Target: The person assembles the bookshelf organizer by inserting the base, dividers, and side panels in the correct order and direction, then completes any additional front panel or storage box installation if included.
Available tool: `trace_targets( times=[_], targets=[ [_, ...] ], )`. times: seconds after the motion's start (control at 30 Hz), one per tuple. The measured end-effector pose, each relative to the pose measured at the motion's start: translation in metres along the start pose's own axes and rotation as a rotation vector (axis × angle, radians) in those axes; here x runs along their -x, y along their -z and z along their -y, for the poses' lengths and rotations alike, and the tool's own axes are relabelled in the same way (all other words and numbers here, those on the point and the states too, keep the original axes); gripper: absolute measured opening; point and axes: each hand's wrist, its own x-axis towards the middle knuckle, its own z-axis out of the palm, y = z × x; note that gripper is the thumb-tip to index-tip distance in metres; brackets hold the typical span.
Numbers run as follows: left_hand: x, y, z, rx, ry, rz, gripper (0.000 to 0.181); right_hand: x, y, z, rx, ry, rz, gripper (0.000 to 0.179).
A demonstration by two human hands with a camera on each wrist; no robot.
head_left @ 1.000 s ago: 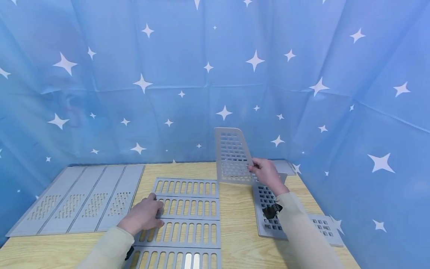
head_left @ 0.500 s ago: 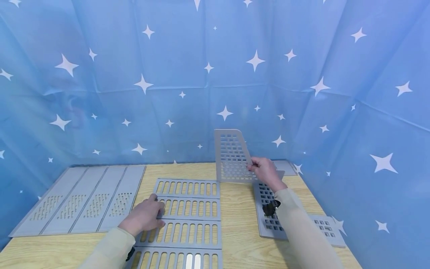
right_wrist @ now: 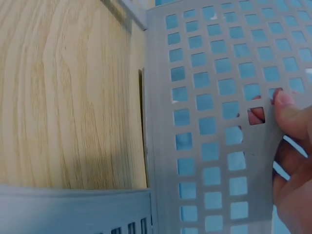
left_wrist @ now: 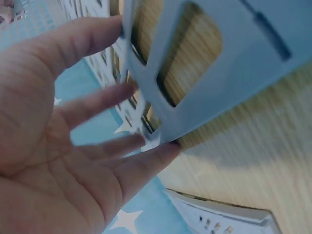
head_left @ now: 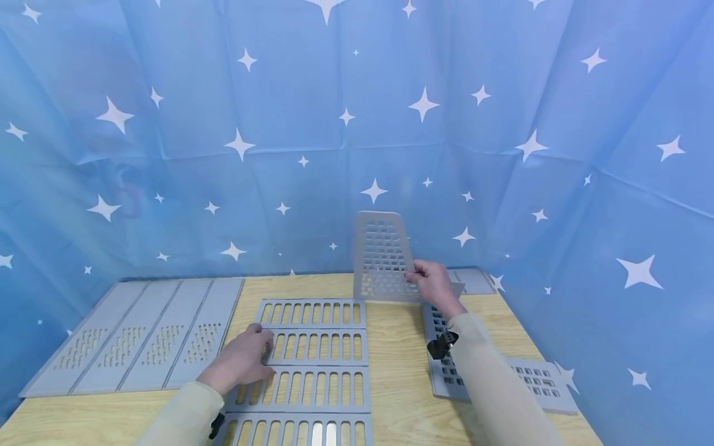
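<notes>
My right hand (head_left: 437,288) pinches the side edge of a grey perforated panel (head_left: 385,251) with square holes and a rounded top corner. The panel stands upright at the back of the table; its lower edge meets the wood in the right wrist view, where my thumb presses the near face (right_wrist: 253,146). Several grey slotted panels (head_left: 312,363) lie edge to edge in front. My left hand (head_left: 240,359) rests at their left side, thumb and fingers spread. The left wrist view has its fingertips (left_wrist: 168,151) right at a slotted panel's edge.
Several flat grey panels (head_left: 189,328) with patches of small holes lie at the left. Under my right forearm are a square-holed panel (head_left: 440,387) and another one (head_left: 549,384) beside it. A further grey piece (head_left: 473,280) lies at the back right. A blue starry curtain (head_left: 312,235) hangs behind.
My right hand has shifted slightly left, bringing the upright panel with it. The left hand stays at the slotted panels. The head view has tilted a little.
</notes>
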Motion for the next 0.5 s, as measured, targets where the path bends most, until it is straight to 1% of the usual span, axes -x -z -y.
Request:
trace_targets(
  times=[0.1,0.13,0.17,0.2,0.3,0.37,0.43,0.5],
  targets=[
    [-0.006,0.004,0.005,0.126,0.041,-0.002,0.082,0.003,0.004,-0.003,-0.018,-0.018,-0.02,0.01],
    [-0.009,0.007,0.007,0.175,0.059,0.0,0.088,0.004,0.005,-0.003,-0.026,-0.021,-0.023,0.01],
    [-0.013,0.01,0.009,0.217,0.077,0.009,0.089,0.006,0.006,-0.002,-0.032,-0.026,-0.026,0.01],
    [-0.018,0.013,0.011,0.253,0.092,0.014,0.088,0.007,0.007,-0.002,-0.042,-0.03,-0.024,0.011],
    [-0.031,0.02,0.017,0.323,0.144,0.014,0.077,0.009,0.01,0.001,-0.053,-0.04,-0.022,0.014],
    [-0.038,0.024,0.02,0.354,0.17,0.007,0.069,0.009,0.012,0.002,-0.05,-0.037,-0.026,0.014],
    [-0.043,0.026,0.024,0.358,0.169,-0.018,0.059,0.009,0.014,0.004,-0.049,-0.029,-0.034,0.014],
    [-0.047,0.027,0.027,0.368,0.165,-0.043,0.054,0.009,0.016,0.005,-0.054,-0.018,-0.044,0.013]
  ],
)
